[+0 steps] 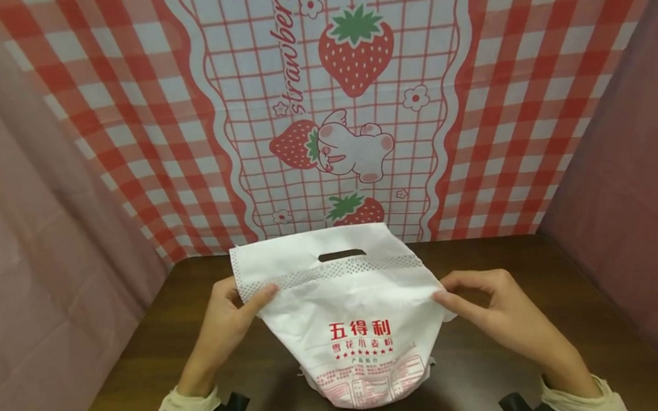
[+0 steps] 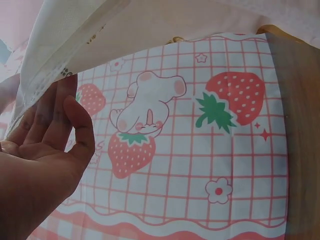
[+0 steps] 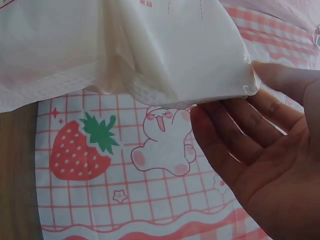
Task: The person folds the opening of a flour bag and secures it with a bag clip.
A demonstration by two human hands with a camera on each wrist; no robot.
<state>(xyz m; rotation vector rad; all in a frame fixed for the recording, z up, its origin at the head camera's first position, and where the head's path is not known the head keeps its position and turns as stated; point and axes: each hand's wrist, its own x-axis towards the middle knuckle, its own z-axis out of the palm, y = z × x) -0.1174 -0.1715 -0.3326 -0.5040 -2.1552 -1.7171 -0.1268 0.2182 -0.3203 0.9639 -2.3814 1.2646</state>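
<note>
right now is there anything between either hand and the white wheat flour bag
Nothing visible stands in the way: the left hand already grips the white wheat flour bag near its upper left edge, and the right hand pinches its right edge, both touching it directly.

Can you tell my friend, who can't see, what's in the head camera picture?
A left hand and a right hand hold a white flour bag, printed with red Chinese characters, by its sides at a dark brown table. Behind it hangs a red-checked strawberry-print cloth.
</note>
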